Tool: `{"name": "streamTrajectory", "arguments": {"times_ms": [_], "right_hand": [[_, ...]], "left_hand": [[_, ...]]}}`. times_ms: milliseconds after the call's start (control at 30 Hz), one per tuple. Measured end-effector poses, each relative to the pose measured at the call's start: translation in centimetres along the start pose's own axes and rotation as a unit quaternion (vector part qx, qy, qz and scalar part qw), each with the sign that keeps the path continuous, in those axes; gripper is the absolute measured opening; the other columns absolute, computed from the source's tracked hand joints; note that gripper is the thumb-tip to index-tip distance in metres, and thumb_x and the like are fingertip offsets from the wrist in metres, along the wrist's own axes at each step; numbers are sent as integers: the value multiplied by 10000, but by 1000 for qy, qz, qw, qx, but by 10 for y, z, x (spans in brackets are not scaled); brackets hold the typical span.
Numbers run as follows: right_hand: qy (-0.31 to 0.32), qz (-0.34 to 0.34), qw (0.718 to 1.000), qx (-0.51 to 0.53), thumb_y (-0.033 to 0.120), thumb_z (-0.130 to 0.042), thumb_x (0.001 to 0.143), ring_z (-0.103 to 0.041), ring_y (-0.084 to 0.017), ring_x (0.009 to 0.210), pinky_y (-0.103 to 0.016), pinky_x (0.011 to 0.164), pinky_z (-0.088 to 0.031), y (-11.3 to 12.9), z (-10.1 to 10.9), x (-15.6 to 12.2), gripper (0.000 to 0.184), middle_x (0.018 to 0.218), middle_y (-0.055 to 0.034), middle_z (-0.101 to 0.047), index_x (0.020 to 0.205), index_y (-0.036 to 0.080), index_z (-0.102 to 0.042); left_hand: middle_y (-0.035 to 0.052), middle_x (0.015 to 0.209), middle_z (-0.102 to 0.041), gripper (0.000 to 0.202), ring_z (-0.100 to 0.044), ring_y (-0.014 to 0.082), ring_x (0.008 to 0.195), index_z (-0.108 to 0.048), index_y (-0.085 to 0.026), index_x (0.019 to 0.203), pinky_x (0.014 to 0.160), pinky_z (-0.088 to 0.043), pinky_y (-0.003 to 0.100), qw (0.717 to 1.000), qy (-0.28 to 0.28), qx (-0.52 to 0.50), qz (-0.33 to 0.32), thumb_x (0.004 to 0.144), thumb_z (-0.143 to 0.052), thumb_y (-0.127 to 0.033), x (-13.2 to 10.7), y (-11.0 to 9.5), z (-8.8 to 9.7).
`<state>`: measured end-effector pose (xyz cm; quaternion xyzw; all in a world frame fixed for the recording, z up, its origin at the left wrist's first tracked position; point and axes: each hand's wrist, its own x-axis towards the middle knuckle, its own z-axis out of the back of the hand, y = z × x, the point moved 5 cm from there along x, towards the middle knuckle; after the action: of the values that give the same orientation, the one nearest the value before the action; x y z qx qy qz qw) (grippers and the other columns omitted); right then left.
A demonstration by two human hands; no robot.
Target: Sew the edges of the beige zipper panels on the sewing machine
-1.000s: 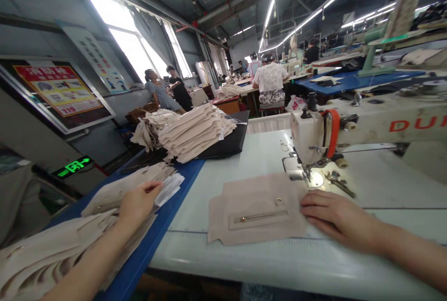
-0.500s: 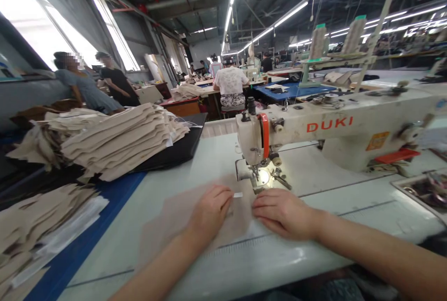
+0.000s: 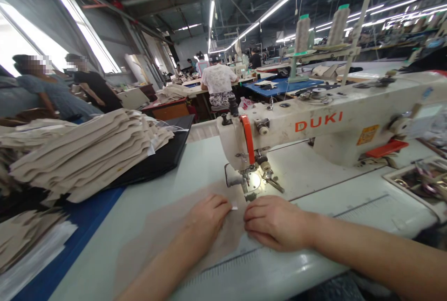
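A beige fabric piece (image 3: pixel 164 231) lies flat on the pale sewing table (image 3: pixel 314 254), its far edge near the needle of the white DUKI sewing machine (image 3: pixel 314 128). My left hand (image 3: pixel 206 222) rests on the fabric, fingers curled, pinching a small white label (image 3: pixel 234 208) at its tips. My right hand (image 3: pixel 275 222) lies beside it on the fabric edge, fingers pressed together just in front of the presser foot (image 3: pixel 249 189).
A tall stack of beige cut pieces (image 3: pixel 87 152) sits on a black tray at left, with more pieces (image 3: pixel 24 236) on the blue bench. A parts tray (image 3: pixel 419 182) is at right. Two people stand at left; a seated person (image 3: pixel 217 82) works farther back.
My left hand left the pile on the blue bench and came onto the fabric with a small white label. The view swung right; both hands now meet before the needle.
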<state>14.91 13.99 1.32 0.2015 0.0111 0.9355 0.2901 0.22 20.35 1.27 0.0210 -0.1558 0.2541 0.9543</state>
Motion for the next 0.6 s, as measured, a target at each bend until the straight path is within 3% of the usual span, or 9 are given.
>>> {"name": "streamTrajectory", "arguments": {"times_ms": [133, 333, 600], "right_hand": [[19, -3, 1000, -7, 215, -515, 915, -600, -197, 909, -309, 830, -475, 0, -1, 1, 206, 956, -58, -722, 892, 147, -708], [33, -8, 999, -15, 234, -527, 917, -583, -196, 914, -308, 821, -457, 0, -3, 0, 189, 952, -41, -712, 900, 154, -697], [36, -9, 999, -14, 265, -493, 932, -562, -191, 894, -305, 830, -437, -2, -6, 0, 206, 903, -35, -688, 877, 163, -664]], "left_hand": [[25, 851, -690, 315, -629, 166, 800, -691, -185, 910, 739, -540, 282, 999, -23, 22, -22, 918, -399, -66, 5, -6, -5], [60, 843, -677, 331, -617, 173, 805, -678, -142, 886, 765, -546, 287, 988, -132, 39, -63, 946, -359, -82, 13, -16, -3], [51, 843, -685, 329, -646, 178, 792, -654, -156, 877, 730, -577, 311, 990, -119, 37, -61, 926, -346, -52, 15, -21, -12]]}}
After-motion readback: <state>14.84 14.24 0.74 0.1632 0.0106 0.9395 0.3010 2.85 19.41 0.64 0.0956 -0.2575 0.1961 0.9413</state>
